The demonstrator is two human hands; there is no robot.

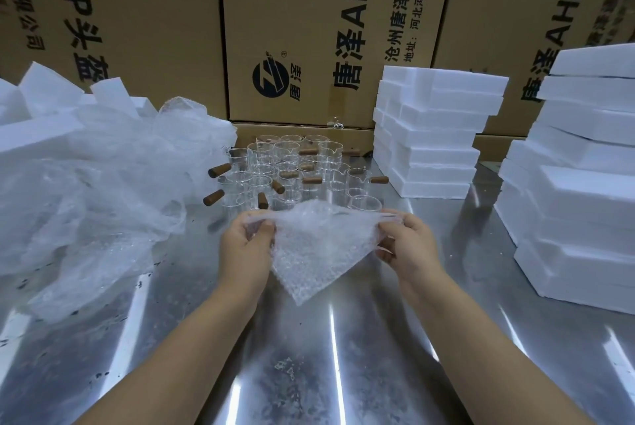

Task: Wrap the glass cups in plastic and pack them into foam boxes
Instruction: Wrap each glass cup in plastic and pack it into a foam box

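A sheet of bubble wrap (318,246) is stretched between both hands above the steel table, one corner hanging down toward me. My left hand (245,246) pinches its left corner and my right hand (405,246) pinches its right corner. Just behind the sheet stands a cluster of several clear glass cups (292,167) with brown wooden handles; none is in my hands. White foam boxes are stacked at the middle right (433,136) and at the far right (580,184).
A loose heap of bubble wrap and plastic (103,177) covers the left of the shiny steel table (309,356), with foam pieces (44,91) behind it. Large printed cardboard cartons (302,29) wall off the back.
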